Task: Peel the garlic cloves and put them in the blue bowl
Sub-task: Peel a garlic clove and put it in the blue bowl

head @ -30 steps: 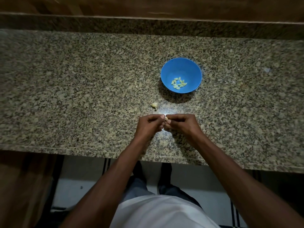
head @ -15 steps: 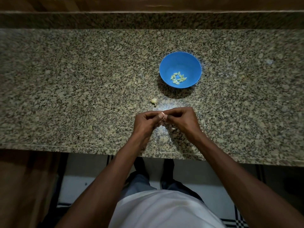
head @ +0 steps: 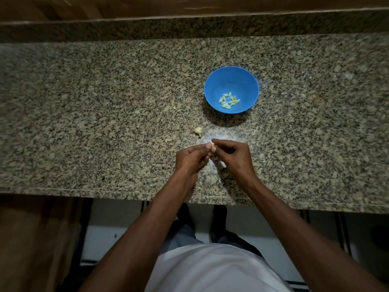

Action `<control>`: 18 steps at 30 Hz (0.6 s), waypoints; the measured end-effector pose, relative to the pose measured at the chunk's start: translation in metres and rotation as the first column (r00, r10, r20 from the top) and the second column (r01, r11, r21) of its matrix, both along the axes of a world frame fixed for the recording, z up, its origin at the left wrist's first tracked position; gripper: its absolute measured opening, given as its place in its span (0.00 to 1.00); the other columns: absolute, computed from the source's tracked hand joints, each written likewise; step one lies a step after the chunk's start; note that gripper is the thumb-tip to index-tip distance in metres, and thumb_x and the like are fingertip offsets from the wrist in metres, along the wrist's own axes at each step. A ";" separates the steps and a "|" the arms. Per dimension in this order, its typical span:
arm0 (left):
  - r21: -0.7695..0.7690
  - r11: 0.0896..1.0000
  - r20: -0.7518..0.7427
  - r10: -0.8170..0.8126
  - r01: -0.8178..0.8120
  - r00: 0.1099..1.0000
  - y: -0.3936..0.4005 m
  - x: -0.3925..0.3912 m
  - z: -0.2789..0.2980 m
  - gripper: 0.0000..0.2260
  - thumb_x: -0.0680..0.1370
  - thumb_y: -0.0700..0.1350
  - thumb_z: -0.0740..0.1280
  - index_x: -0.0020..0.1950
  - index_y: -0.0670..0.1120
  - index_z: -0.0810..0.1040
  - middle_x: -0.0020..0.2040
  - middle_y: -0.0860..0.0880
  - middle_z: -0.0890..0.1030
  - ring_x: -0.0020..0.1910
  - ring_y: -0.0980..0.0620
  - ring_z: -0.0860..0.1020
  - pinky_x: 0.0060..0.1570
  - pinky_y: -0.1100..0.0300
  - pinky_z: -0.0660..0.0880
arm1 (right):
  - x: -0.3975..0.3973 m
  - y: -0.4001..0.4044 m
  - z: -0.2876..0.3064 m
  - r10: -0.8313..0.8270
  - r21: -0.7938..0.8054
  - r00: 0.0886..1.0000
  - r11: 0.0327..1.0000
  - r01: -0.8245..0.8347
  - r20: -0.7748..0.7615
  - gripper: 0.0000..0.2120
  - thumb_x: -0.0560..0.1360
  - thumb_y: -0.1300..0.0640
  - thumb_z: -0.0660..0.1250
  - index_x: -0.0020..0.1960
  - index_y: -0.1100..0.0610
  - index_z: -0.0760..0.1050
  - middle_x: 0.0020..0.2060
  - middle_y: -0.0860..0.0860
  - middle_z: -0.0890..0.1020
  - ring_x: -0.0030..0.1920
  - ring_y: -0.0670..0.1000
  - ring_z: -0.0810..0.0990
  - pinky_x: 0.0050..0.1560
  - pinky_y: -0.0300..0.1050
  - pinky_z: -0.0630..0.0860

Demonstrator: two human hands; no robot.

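**Skin coming off the clove, hands edging toward the bowl**

Head view: I have only this one camera. Both hands meet over the granite counter (head: 84,123), a little in from its near edge. My left hand (head: 190,159) has its fingertips pressed together on a small pale garlic clove (head: 213,149), most of it hidden. My right hand (head: 232,157) pinches at the same spot, with a whitish scrap at its raised fingertip that I take for skin, though it is too small to be sure.

Compared with a second ago, the hands sit a touch farther from the near edge and the right thumb and forefinger have lifted apart from the left, so I judge the peel is tearing free.

The blue bowl (head: 212,81) stands beyond the hands toward the back edge, with a cluster of peeled cloves (head: 229,101) in its bottom. One unpeeled piece of garlic (head: 198,130) lies on the counter between bowl and hands, just left of them, so work remains after this clove.
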State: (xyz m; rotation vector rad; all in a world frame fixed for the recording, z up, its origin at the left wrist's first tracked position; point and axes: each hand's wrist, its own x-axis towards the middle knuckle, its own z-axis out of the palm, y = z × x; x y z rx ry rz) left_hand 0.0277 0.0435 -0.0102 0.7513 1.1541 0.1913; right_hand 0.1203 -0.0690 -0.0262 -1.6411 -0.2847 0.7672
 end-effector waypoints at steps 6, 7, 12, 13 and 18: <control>0.152 0.976 -0.075 -0.147 0.157 0.986 0.001 -0.005 -0.003 0.08 0.77 0.38 0.76 0.52 0.35 0.85 0.42 0.41 0.86 0.38 0.50 0.82 0.44 0.59 0.81 | 0.011 -0.007 0.003 0.150 0.022 0.978 0.989 -0.148 -0.145 0.11 0.75 0.65 0.77 0.57 0.63 0.86 0.49 0.54 0.89 0.52 0.53 0.89 0.56 0.48 0.85; 0.212 0.954 -0.100 -0.197 0.214 0.975 0.003 -0.006 -0.004 0.08 0.77 0.40 0.76 0.53 0.36 0.86 0.43 0.42 0.87 0.39 0.50 0.84 0.44 0.60 0.82 | 0.014 -0.009 0.004 0.167 0.040 0.969 0.986 -0.162 -0.181 0.11 0.76 0.66 0.76 0.58 0.64 0.86 0.49 0.56 0.89 0.52 0.55 0.89 0.56 0.49 0.85; 0.515 0.734 -0.140 -0.437 0.442 0.889 0.009 -0.010 -0.007 0.05 0.80 0.45 0.74 0.52 0.44 0.84 0.47 0.47 0.87 0.47 0.52 0.85 0.47 0.60 0.82 | 0.026 -0.010 0.007 0.157 0.067 0.919 0.988 -0.142 -0.361 0.11 0.76 0.68 0.74 0.58 0.68 0.84 0.49 0.65 0.87 0.48 0.58 0.88 0.55 0.51 0.86; 0.545 0.704 -0.152 -0.451 0.455 0.879 0.008 -0.010 -0.006 0.04 0.81 0.45 0.72 0.52 0.44 0.83 0.47 0.47 0.86 0.46 0.53 0.85 0.46 0.61 0.81 | 0.027 -0.009 0.007 0.154 0.064 0.914 0.988 -0.140 -0.377 0.11 0.76 0.68 0.74 0.59 0.67 0.83 0.50 0.65 0.87 0.47 0.57 0.88 0.54 0.50 0.86; 0.616 0.599 -0.265 -0.454 0.511 0.851 -0.002 -0.003 -0.009 0.05 0.85 0.45 0.65 0.53 0.45 0.78 0.46 0.49 0.83 0.44 0.58 0.81 0.42 0.64 0.78 | 0.021 -0.005 0.001 0.138 0.076 0.926 0.990 -0.119 -0.352 0.13 0.78 0.66 0.73 0.62 0.66 0.83 0.52 0.62 0.87 0.45 0.52 0.87 0.51 0.46 0.86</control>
